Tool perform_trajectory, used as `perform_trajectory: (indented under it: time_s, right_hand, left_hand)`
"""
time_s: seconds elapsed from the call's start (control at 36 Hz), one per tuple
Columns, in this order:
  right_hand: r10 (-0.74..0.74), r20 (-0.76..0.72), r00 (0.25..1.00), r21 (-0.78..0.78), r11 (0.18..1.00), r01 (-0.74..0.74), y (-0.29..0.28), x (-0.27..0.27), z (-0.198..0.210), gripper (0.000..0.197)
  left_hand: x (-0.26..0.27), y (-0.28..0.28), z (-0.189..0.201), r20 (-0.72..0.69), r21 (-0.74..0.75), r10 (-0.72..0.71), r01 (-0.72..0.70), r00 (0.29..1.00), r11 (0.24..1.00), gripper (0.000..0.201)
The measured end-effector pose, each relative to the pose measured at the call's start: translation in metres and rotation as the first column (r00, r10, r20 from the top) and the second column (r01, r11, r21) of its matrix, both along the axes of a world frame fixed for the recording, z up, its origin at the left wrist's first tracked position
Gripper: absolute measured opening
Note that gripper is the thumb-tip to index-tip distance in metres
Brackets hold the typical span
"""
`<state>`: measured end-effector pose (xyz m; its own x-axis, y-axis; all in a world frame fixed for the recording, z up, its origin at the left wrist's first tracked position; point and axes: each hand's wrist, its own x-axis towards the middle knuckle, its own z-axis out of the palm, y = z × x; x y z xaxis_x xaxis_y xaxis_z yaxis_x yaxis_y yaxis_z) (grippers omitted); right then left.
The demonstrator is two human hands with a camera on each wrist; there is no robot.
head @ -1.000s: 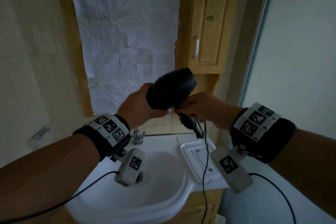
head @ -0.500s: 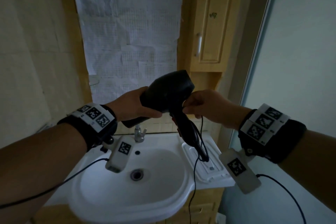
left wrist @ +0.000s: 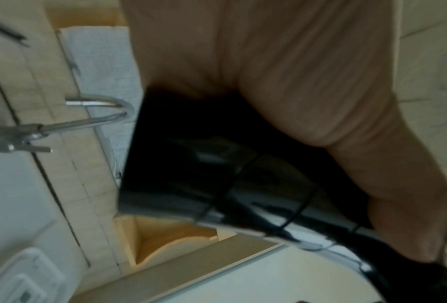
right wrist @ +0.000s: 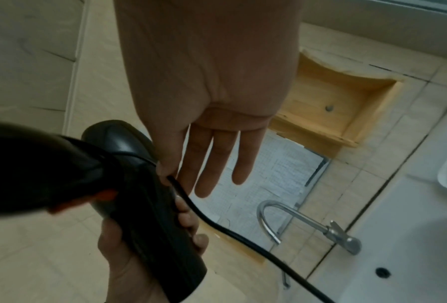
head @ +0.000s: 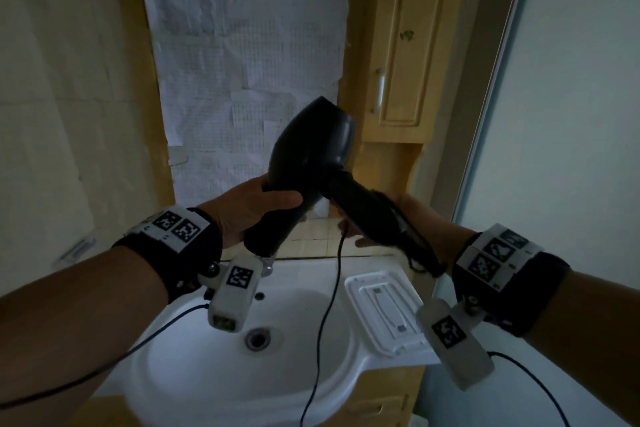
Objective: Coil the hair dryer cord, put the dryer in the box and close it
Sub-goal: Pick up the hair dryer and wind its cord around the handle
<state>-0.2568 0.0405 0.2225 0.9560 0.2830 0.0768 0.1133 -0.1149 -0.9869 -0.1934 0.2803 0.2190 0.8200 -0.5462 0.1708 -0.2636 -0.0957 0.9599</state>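
I hold the black hair dryer (head: 311, 146) up over the sink. My left hand (head: 256, 210) grips its nozzle (right wrist: 155, 235), thumb on top. The handle (head: 377, 218) slants down to the right, with turns of black cord (head: 398, 218) wound round it. Behind the handle is my right hand (head: 356, 236). In the right wrist view the right hand (right wrist: 170, 174) pinches the cord (right wrist: 217, 223) at the forefinger, its other fingers (right wrist: 217, 164) straight. The loose cord (head: 329, 305) hangs down past the basin's front. The left wrist view shows my palm (left wrist: 308, 92) on the dryer (left wrist: 191, 164).
Below lies a white sink (head: 166, 374) with a chrome tap (right wrist: 295, 221). A white soap tray (head: 384, 312) sits on its right side. A wooden cabinet (head: 398, 62) hangs at the back right, beside a paper-covered panel (head: 242, 45). A pale glass partition (head: 571, 114) stands on the right.
The dryer has tipped: its body rose and the handle swung from pointing down to slanting right. My right hand dropped behind the handle, carrying the cord with it.
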Motion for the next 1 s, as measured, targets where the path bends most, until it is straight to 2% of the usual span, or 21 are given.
perform_trajectory:
  time_s: [0.06,0.08,0.19,0.36,0.47,0.56,0.67,0.81,0.92,1.0]
  right_hand:
    - [-0.002,-0.019,1.0,0.125,0.992,0.005,0.003,-0.003,-0.005,0.023]
    - [-0.011,0.009,1.0,0.138,0.99,0.01,0.005,-0.005,-0.008,0.02]
    - [-0.047,0.043,0.998,0.1,0.994,0.043,0.022,-0.01,-0.011,0.021]
    - [-0.144,0.041,0.989,0.047,0.989,0.142,0.041,-0.015,-0.017,0.025]
    - [-0.184,0.03,0.982,0.003,0.983,0.184,0.051,-0.016,-0.018,0.029]
    - [-0.183,0.048,0.982,-0.047,0.982,0.185,0.053,-0.016,-0.019,0.031]
    - [-0.19,0.055,0.98,-0.11,0.975,0.195,0.053,-0.021,-0.014,0.03]
    - [-0.195,0.034,0.98,-0.13,0.972,0.198,0.051,-0.022,-0.007,0.032]
    - [-0.187,0.013,0.982,-0.094,0.978,0.188,0.043,-0.021,-0.003,0.033]
    - [-0.188,0.018,0.982,-0.131,0.973,0.189,0.038,-0.019,0.0,0.029]
  left_hand:
    - [-0.002,-0.003,0.002,-0.039,-0.051,0.002,-0.004,0.999,0.999,0.092]
    - [-0.003,-0.006,0.003,-0.06,-0.078,0.005,-0.009,0.998,0.997,0.088]
    - [-0.011,-0.018,0.011,-0.107,-0.181,0.033,-0.052,0.994,0.982,0.05]
    - [-0.016,-0.034,0.012,-0.111,-0.265,0.098,-0.124,0.989,0.956,0.042]
    - [-0.011,-0.037,0.01,0.007,-0.229,0.218,-0.21,0.976,0.95,0.055]
    - [-0.005,-0.037,0.008,0.129,-0.148,0.305,-0.286,0.944,0.947,0.063]
    - [0.002,-0.035,0.004,0.225,-0.051,0.38,-0.378,0.897,0.924,0.082]
    - [0.003,-0.03,0.003,0.372,0.015,0.455,-0.496,0.809,0.868,0.067]
    - [0.004,-0.025,0.004,0.447,0.061,0.481,-0.562,0.754,0.825,0.069]
    - [0.004,-0.02,0.005,0.491,0.091,0.468,-0.577,0.735,0.812,0.073]
